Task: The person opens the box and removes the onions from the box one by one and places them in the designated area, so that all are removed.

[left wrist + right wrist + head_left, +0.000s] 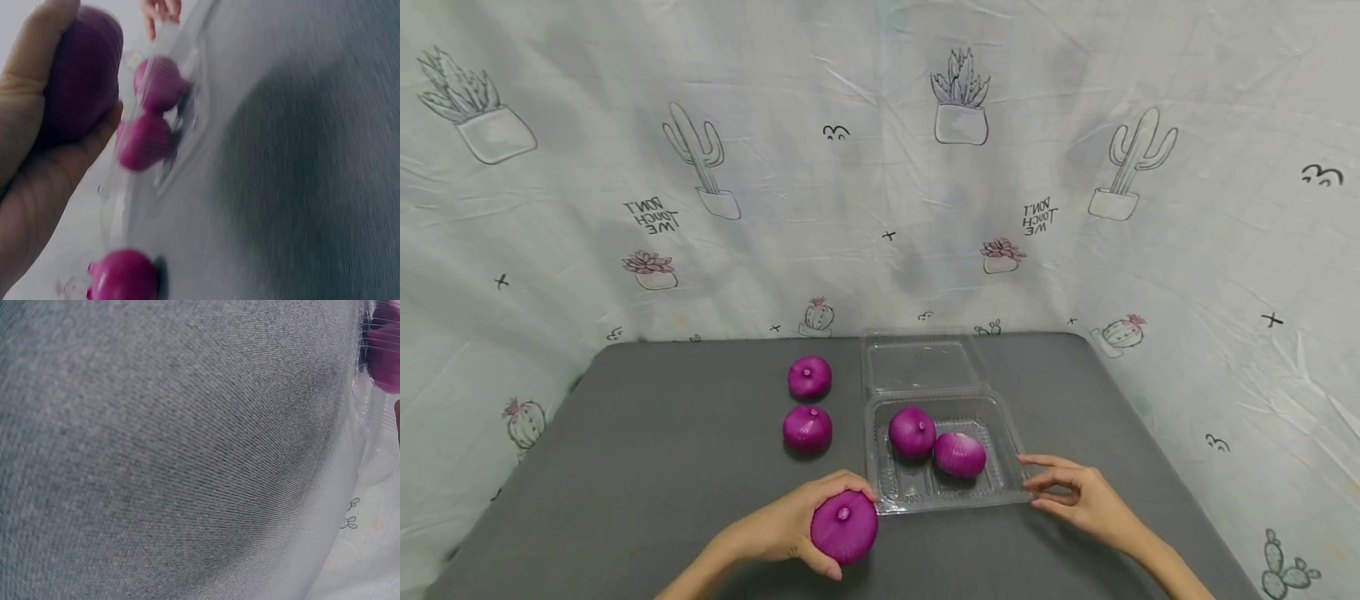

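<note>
My left hand [786,521] grips a purple onion [846,533] at the near left corner of a clear plastic container [925,505]. In the left wrist view, the fingers and thumb wrap round this onion [86,72], raised over the grey surface. Two more onions, one on the left [912,432] and one on the right [960,455], lie side by side inside the container. At the container's right rim is my right hand [1086,500], its fingers apart and loosely bent, fingertips right at the edge. Only a fingertip of it enters the right wrist view.
Left of the container, a far onion [809,377] and a nearer onion [807,429] sit on the grey tabletop [685,433]. The container's hinged lid [925,367] lies folded back behind it. A white printed cloth [880,183] encloses the table's back and sides.
</note>
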Demonstrator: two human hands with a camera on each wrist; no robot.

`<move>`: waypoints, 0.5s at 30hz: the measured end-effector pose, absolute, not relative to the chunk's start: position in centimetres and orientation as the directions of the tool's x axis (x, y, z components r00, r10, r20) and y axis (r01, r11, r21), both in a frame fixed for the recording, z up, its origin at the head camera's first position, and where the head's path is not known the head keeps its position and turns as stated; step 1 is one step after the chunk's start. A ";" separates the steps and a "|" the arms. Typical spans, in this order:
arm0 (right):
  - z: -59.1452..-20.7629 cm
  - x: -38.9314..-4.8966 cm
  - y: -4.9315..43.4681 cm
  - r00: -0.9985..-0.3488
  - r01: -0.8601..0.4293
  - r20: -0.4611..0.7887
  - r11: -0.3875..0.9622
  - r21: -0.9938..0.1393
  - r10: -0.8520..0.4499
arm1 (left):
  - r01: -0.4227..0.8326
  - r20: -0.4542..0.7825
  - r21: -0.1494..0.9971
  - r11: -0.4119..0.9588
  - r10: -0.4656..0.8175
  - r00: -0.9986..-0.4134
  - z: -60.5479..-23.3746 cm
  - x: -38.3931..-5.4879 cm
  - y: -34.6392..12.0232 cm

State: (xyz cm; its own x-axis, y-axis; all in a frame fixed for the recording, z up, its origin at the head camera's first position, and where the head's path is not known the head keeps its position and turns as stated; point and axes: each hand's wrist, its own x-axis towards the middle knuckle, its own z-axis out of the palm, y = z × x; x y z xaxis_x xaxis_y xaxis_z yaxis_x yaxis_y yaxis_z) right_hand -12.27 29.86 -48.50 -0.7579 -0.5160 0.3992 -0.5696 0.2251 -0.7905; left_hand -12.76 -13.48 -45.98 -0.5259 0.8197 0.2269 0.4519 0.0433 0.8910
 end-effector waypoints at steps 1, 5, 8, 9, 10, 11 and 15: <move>-48.5 -12.3 29.8 -0.757 -0.571 0.402 0.222 -0.790 -0.515 | 0.445 0.222 0.895 0.037 0.828 -0.515 -46.0 -12.7 -13.9; -48.7 -12.2 29.8 -0.755 -0.577 0.412 0.217 -0.788 -0.510 | 0.459 0.233 0.888 0.040 0.821 -0.522 -46.2 -12.5 -15.3; -48.7 -12.2 29.8 -0.754 -0.578 0.414 0.216 -0.787 -0.509 | 0.466 0.246 0.884 0.048 0.800 -0.548 -46.3 -12.4 -16.1; -48.7 -12.2 29.8 -0.753 -0.578 0.415 0.213 -0.787 -0.511 | 0.452 0.237 0.891 0.051 0.795 -0.558 -46.4 -12.5 -16.4; -48.7 -12.2 29.8 -0.753 -0.577 0.415 0.211 -0.789 -0.511 | 0.449 0.240 0.892 0.049 0.791 -0.563 -46.4 -12.5 -16.7; -48.7 -12.1 29.7 -0.753 -0.578 0.416 0.209 -0.789 -0.511 | 0.433 0.229 0.900 0.053 0.787 -0.572 -46.5 -12.6 -17.0; -48.6 -12.1 29.7 -0.755 -0.580 0.418 0.217 -0.785 -0.505 | 0.363 0.176 0.929 0.069 0.782 -0.598 -46.5 -13.0 -18.6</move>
